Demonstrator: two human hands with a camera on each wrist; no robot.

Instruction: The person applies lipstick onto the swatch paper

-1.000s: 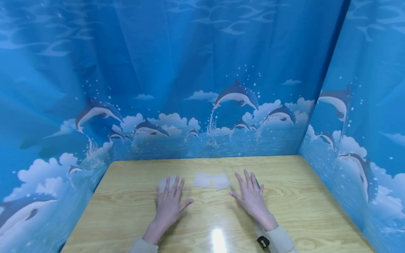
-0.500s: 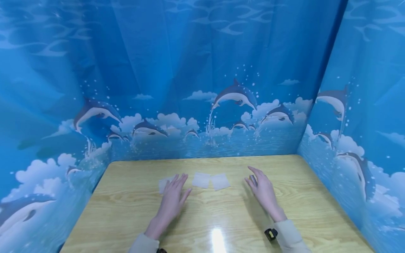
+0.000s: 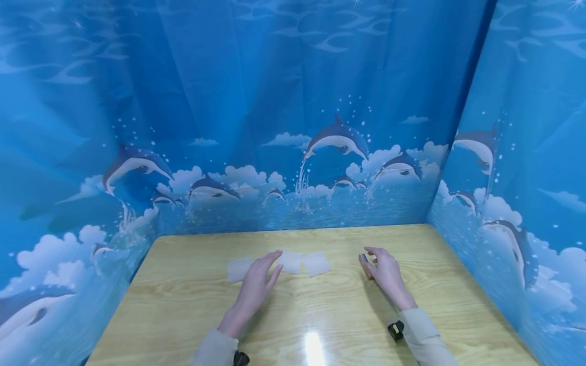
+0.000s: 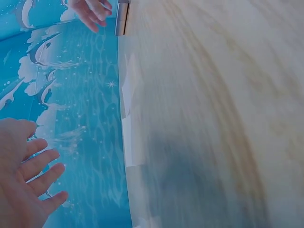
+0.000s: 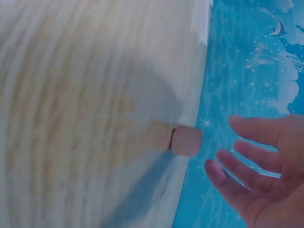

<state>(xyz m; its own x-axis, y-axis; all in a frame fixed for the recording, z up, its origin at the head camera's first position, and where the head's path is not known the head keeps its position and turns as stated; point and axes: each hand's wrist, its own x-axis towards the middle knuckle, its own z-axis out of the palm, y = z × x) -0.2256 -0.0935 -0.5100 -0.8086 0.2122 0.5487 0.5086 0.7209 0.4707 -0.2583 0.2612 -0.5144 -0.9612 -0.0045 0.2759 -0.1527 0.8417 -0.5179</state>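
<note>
- The right hand is above the surface, towards its right side, with thumb and fingers gently bent and parted widely; it holds nothing, and in the right wrist view a gap shows between its fingertips and the block.
- The block, small and brown with a grey face, rests on the table near the far edge, closer to the far right corner than to the far left one. Its end looks rounded and square in the right wrist view.
- The left hand hangs above the surface left of centre, grasping nothing, its fingers loose and the thumb well away from them.
- Three whitish squares lie in a row along the far edge: the left square stands apart, while the middle square and the right square are side by side.
- A blue dolphin curtain hangs behind the far edge.
</note>
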